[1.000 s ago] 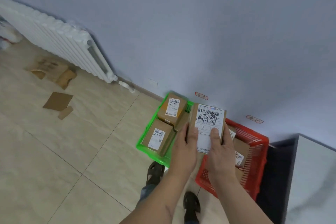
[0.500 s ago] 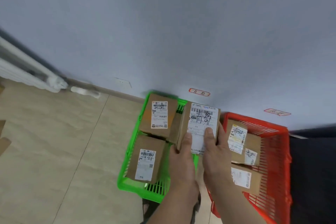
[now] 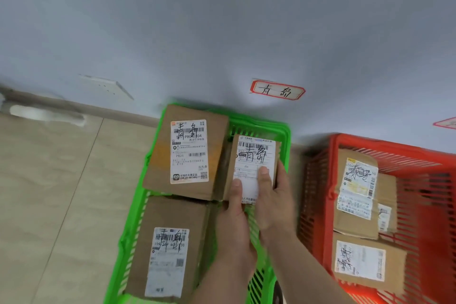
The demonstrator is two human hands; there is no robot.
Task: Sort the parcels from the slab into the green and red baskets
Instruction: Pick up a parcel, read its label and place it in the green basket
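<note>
two hands point(image 3: 254, 207) grip parcel point(image 3: 255, 155) | thumbs on label | over green basket point(image 3: 283, 136)

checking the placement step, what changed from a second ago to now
Both hands, left and right, carried the held parcel from above the gap between the baskets down into the green basket, beside the two parcels there, at its right side. The grip is unchanged: both hands hold it, thumbs on its label. The other parcels in the green basket and the red basket lie as before.
</note>
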